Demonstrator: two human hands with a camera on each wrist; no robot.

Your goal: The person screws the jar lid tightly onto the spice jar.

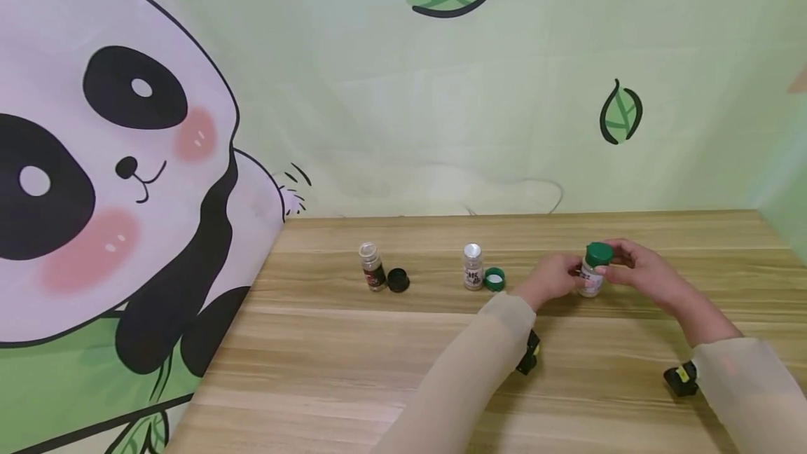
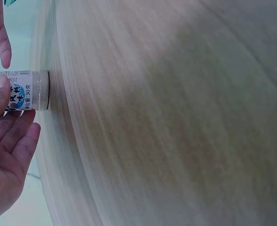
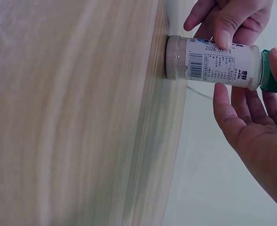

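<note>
A small seasoning jar (image 1: 590,283) with a white printed label stands upright on the wooden table at the right. My left hand (image 1: 552,277) holds its body from the left; in the left wrist view the thumb lies across the label of the jar (image 2: 40,90). From the other side, my right hand (image 1: 644,273) grips the green cap (image 1: 599,253) at the top. The right wrist view shows the right thumb against that cap (image 3: 272,70), which sits at the jar's mouth. Whether the cap is loose, I cannot tell.
Left of the hands stands an uncapped white-labelled jar (image 1: 473,268), a green cap (image 1: 494,279) beside it. Farther left is an uncapped dark-labelled jar (image 1: 373,268) with a black cap (image 1: 398,279). A panda-printed backdrop (image 1: 378,90) rises behind the table (image 1: 315,370).
</note>
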